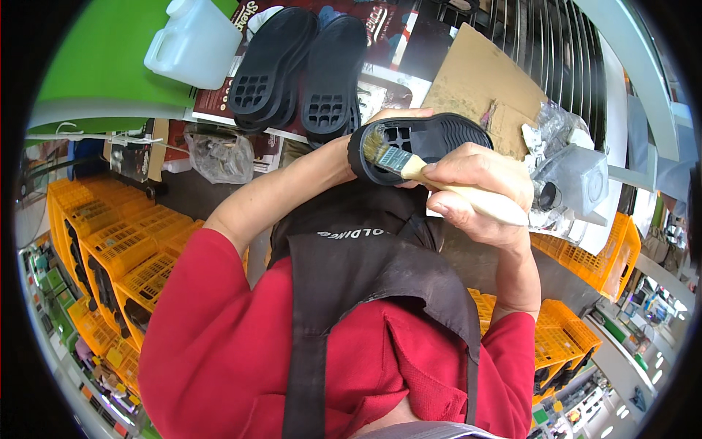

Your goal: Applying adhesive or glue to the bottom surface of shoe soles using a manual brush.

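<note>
My right hand (pixel 479 190) is closed round the pale wooden handle of a flat paintbrush (pixel 398 159). The brush's bristles touch the heel end of a black shoe sole (pixel 442 139). That sole lies tilted in my left hand (pixel 404 114), which grips it from behind and beneath. Most of the left fingers are hidden by the sole; a few show above its far edge. Open square cells fill the sole's heel part, and wavy ridges cross the front part. Beyond my hands, more black soles (pixel 270 66) lie stacked in two piles on the bench.
At the far left stands a whitish plastic jug (pixel 196 44) on a green surface. A brown cardboard sheet (pixel 482 84) lies beyond my right hand, near metal rods (pixel 552 44). A translucent container (pixel 574 179) sits at the right. Yellow crates (pixel 121 241) stand on both sides of me.
</note>
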